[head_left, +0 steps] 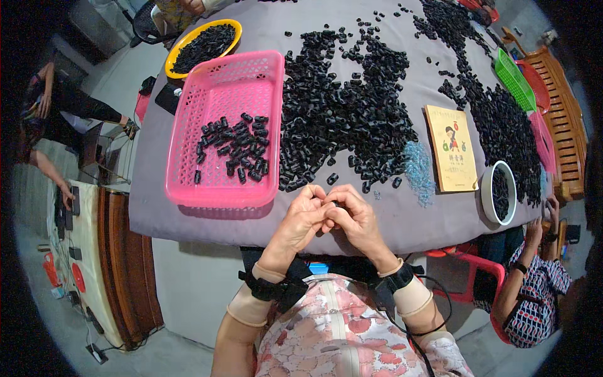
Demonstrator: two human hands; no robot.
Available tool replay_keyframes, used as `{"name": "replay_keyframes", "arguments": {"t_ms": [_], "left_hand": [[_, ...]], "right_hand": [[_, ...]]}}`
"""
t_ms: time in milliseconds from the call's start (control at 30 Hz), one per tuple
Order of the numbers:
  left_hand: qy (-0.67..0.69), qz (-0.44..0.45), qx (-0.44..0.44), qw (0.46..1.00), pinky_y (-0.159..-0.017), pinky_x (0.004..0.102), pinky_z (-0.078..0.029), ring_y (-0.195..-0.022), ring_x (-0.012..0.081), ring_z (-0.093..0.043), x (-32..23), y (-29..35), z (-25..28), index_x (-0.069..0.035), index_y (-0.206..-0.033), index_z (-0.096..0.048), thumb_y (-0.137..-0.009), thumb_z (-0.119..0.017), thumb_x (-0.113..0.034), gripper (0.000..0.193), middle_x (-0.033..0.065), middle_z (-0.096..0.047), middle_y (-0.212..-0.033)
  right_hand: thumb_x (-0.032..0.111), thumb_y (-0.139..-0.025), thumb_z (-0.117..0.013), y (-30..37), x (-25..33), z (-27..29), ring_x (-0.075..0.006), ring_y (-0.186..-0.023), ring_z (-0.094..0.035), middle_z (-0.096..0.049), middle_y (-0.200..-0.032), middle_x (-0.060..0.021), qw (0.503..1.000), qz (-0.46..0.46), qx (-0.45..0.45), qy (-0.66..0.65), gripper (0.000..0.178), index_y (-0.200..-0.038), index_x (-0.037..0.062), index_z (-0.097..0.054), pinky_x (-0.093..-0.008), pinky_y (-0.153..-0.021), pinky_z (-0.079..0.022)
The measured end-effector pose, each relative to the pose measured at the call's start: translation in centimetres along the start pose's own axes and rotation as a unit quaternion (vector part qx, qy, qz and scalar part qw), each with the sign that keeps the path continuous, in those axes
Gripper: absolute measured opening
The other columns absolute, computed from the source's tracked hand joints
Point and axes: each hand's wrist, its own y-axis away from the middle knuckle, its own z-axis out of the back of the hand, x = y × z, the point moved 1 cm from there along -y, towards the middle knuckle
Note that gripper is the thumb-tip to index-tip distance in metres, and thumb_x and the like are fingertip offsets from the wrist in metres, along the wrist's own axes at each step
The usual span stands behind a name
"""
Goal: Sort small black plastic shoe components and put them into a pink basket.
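Hands, head view: left hand (306, 213) and right hand (353, 217) met at the near edge of the grey table (188, 217), fingertips pinched together on one small black piece (335, 204), mostly hidden. Judged light, rigid, easily dropped; best gripped across its short sides. Heap of black pieces (342, 116) lay beyond; pink basket (217, 191) sat left, partly filled.

A basket (220, 182) holding small parts (233, 148) lies left of the loose pile (342, 113); a booklet (451, 148) lies right.
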Motion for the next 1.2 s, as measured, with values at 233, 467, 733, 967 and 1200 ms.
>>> {"name": "replay_keyframes", "arguments": {"t_ms": [233,467,733,967,1200], "left_hand": [[0.007,0.007,-0.012,1.0,-0.047,0.0217,-0.043,-0.062,0.013,-0.058,0.0,-0.3,0.4,-0.009,-0.104,-0.042,-0.085,-0.061,-0.007,0.027,0.0071,-0.057,-0.08],[-0.037,-0.015,-0.077,0.996,-0.045,0.019,-0.041,-0.058,0.0096,-0.055,-0.1,-0.1,-1.0,-0.006,-0.104,-0.047,-0.086,-0.059,-0.01,0.022,0.0065,-0.059,-0.079],[-0.238,-0.128,-0.169,0.948,-0.036,0.0155,-0.036,-0.046,0.0052,-0.051,-4.5,2.6,-3.6,-0.004,-0.1,-0.056,-0.087,-0.058,-0.011,0.015,0.0074,-0.062,-0.073],[-0.201,-0.266,-0.239,0.912,-0.034,0.0174,-0.038,-0.045,0.0075,-0.054,-11.4,3.2,-2.9,-0.004,-0.099,-0.056,-0.087,-0.06,-0.013,0.016,0.0099,-0.063,-0.071],[-0.25,-0.29,-0.314,0.869,-0.032,0.0176,-0.035,-0.042,0.0077,-0.05,-13.2,2.3,-2.3,-0.002,-0.11,-0.045,-0.091,-0.055,-0.021,0.028,0.009,-0.06,-0.069]], "right_hand": [[0.007,-0.081,-0.062,0.0,0.8,-0.6,-0.0131,-0.074,-0.056,-0.055,-0.099,-0.0072,0.999,-0.002,-0.046,0.022,0.017,-0.096,-0.0008,-0.06,-0.0258,-0.063,-0.046],[0.004,-0.075,-0.066,0.7,2.1,1.3,-0.0151,-0.066,-0.054,-0.056,-0.096,-0.0103,0.976,0.076,-0.097,0.182,0.024,-0.098,0.0002,-0.06,-0.0266,-0.058,-0.044],[0.005,-0.077,-0.064,0.9,1.3,6.4,-0.0267,-0.067,-0.055,-0.051,-0.08,-0.0124,0.902,0.062,-0.144,0.403,0.013,-0.088,0.0015,-0.057,-0.0348,-0.057,-0.045],[0.009,-0.078,-0.064,0.7,0.5,6.1,-0.0323,-0.073,-0.056,-0.05,-0.085,-0.0128,0.866,0.073,-0.143,0.473,0.015,-0.089,0.0034,-0.056,-0.0406,-0.06,-0.046],[0.008,-0.081,-0.06,0.6,0.8,5.5,-0.0347,-0.074,-0.055,-0.048,-0.087,-0.0138,0.85,0.067,-0.11,0.511,0.013,-0.089,0.004,-0.05,-0.0425,-0.06,-0.045]]}}
